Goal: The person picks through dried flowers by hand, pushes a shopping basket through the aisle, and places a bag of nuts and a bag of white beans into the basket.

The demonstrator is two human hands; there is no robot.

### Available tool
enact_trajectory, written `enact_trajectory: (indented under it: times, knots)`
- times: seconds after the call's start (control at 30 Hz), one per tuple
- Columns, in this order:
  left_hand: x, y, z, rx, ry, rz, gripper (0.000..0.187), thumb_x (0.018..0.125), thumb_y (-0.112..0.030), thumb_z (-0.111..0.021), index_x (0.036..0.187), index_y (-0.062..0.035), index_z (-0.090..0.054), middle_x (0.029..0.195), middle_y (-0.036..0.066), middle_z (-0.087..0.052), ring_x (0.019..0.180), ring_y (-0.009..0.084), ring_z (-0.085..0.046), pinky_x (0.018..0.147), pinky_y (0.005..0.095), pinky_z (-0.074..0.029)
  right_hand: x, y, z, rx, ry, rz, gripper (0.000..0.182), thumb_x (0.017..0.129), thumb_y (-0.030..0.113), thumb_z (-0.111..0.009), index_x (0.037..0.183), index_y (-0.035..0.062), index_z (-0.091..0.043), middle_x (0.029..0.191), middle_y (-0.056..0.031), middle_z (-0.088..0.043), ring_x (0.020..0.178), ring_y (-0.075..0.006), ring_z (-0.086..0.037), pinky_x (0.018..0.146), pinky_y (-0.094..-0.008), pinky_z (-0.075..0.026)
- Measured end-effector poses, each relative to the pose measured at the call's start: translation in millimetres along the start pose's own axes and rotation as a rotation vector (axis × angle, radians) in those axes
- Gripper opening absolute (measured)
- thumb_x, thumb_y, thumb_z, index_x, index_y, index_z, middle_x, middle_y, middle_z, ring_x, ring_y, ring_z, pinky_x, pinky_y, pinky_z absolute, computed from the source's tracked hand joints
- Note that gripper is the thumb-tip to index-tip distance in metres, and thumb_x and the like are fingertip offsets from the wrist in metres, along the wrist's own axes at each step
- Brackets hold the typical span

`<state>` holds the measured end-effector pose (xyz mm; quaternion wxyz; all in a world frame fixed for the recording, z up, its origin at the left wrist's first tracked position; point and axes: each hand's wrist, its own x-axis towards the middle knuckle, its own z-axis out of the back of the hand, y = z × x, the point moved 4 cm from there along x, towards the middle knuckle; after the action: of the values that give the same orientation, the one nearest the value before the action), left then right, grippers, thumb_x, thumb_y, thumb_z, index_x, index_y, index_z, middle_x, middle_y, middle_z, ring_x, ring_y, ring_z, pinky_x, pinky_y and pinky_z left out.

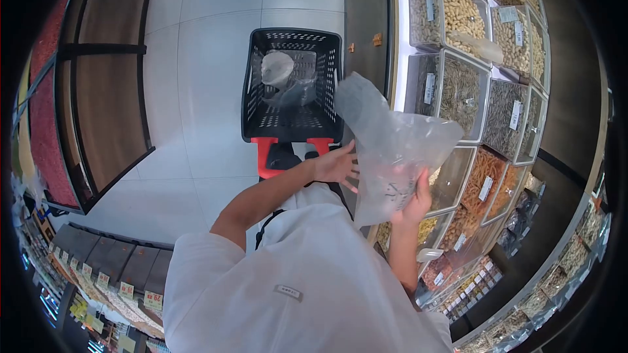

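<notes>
A large clear plastic bag with dark print near its bottom hangs in front of me, its upper part flaring to the left and right. My right hand grips the lower right side of the bag, thumb on the near face and the other fingers behind the film. At the bag's left edge, my left hand has its fingers spread and holds nothing. Just beyond my left hand stands a black shopping basket with red handles. Inside it lie clear bags, one with whitish contents.
On the right, clear bulk bins hold peanuts, dark striped seeds and orange-brown pieces. A pale scoop rests at the peanut bin. Wooden display shelving stands left of the tiled floor.
</notes>
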<state>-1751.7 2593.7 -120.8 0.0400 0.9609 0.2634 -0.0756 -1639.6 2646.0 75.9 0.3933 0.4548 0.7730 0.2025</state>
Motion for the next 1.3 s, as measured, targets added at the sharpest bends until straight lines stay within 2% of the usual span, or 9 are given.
enact_trajectory:
  times: [0.17, 0.3, 0.33, 0.37, 0.47, 0.5, 0.77, 1.0, 1.3]
  knots:
    - [-15.2, -38.7, 57.0, 0.064, -0.384, -0.435, 0.04, 0.106, -0.026, -0.057, 0.14, -0.0056, -0.056, 0.134, 0.01, -0.066, 0.124, 0.0242, -0.064, 0.103, 0.0461, -0.053, 31.6, -1.1, 22.1, 0.081, -0.104, 0.013, 0.036, 0.111, 0.03, -0.048, 0.13, 0.0025, -0.062, 0.119, -0.0141, -0.07, 0.11, -0.0287, -0.069, 0.094, -0.0425, -0.055]
    - [-76.8, -123.8, 96.5, 0.212, -0.758, -0.638, 0.014, 0.103, -0.019, -0.062, 0.113, -0.01, -0.067, 0.097, -0.002, -0.067, 0.081, 0.0107, -0.063, 0.077, 0.0303, -0.053, 50.4, -36.6, 89.4, -1.088, -0.352, -0.057, 0.032, 0.106, 0.026, -0.059, 0.122, -0.0013, -0.064, 0.113, -0.0199, -0.07, 0.103, -0.033, -0.07, 0.09, -0.0419, -0.053]
    - [-100.5, -137.6, 120.5, 0.269, -0.927, -0.599, 0.021, 0.102, -0.024, -0.066, 0.117, -0.0089, -0.066, 0.105, -0.001, -0.067, 0.095, 0.0113, -0.064, 0.085, 0.03, -0.052, 50.5, -47.5, 99.8, -1.534, -0.296, -0.11, 0.031, 0.104, 0.024, -0.061, 0.12, -0.0018, -0.065, 0.113, -0.0213, -0.07, 0.105, -0.0351, -0.069, 0.091, -0.0423, -0.053]
    - [-124.2, -151.2, 136.1, 0.316, -1.076, -0.631, 0.021, 0.1, -0.027, -0.069, 0.112, -0.0106, -0.068, 0.095, -0.004, -0.064, 0.085, 0.0068, -0.06, 0.073, 0.0248, -0.047, 40.4, -53.0, 97.0, -1.709, -0.231, 0.129, 0.029, 0.101, 0.019, -0.064, 0.121, -0.002, -0.064, 0.111, -0.0225, -0.069, 0.105, -0.0394, -0.068, 0.092, -0.0436, -0.052]
    - [-178.8, -185.8, 177.4, 0.518, -1.393, -0.827, 0.029, 0.098, -0.034, -0.074, 0.104, -0.0065, -0.067, 0.087, -0.002, -0.061, 0.075, 0.0056, -0.056, 0.062, 0.0243, -0.043, 20.2, -71.4, 102.8, -1.521, -0.151, -0.067, 0.027, 0.099, 0.015, -0.067, 0.119, -0.0015, -0.065, 0.109, -0.0214, -0.07, 0.103, -0.0391, -0.069, 0.091, -0.0438, -0.053]
    - [-189.3, -196.5, 190.7, 0.603, -1.536, -0.966, 0.027, 0.098, -0.029, -0.075, 0.082, -0.0128, -0.061, 0.071, -0.007, -0.049, 0.064, 0.0035, -0.041, 0.056, 0.0245, -0.034, 13.2, -78.7, 108.9, -1.474, -0.155, -0.076, 0.024, 0.098, 0.013, -0.067, 0.116, -0.0024, -0.066, 0.108, -0.0206, -0.071, 0.102, -0.039, -0.069, 0.091, -0.0435, -0.053]
    - [-176.4, -248.5, 180.9, 1.163, -1.834, -0.971, 0.033, 0.09, -0.026, -0.08, 0.084, 0.0022, -0.064, 0.063, 0.006, -0.058, 0.06, 0.0135, -0.052, 0.057, 0.0355, -0.042, -20.3, -97.0, 144.9, -1.378, -0.304, -0.259, 0.021, 0.098, 0.012, -0.068, 0.113, -0.0031, -0.067, 0.108, -0.0208, -0.072, 0.099, -0.0358, -0.071, 0.088, -0.042, -0.054]
    - [-113.4, -178.9, 263.8, 1.664, -1.572, -0.305, 0.033, 0.09, -0.031, -0.075, 0.112, -0.0069, -0.073, 0.082, 0.018, -0.072, 0.08, 0.0375, -0.072, 0.074, 0.0474, -0.055, -29.8, -96.4, 178.2, -1.335, -0.393, -0.375, 0.024, 0.1, 0.013, -0.067, 0.117, -0.0035, -0.066, 0.107, -0.0205, -0.073, 0.097, -0.032, -0.072, 0.087, -0.0389, -0.056]
    - [-72.0, -95.5, 404.3, 1.78, -0.82, 0.369, 0.045, 0.091, -0.027, -0.071, 0.131, -0.0051, -0.068, 0.135, 0.022, -0.066, 0.128, 0.0384, -0.061, 0.11, 0.0418, -0.047, -81.2, -103.2, 197.2, -1.279, -0.44, -0.489, 0.024, 0.101, 0.015, -0.067, 0.118, -0.0023, -0.066, 0.106, -0.0172, -0.074, 0.093, -0.0253, -0.072, 0.08, -0.0356, -0.057]
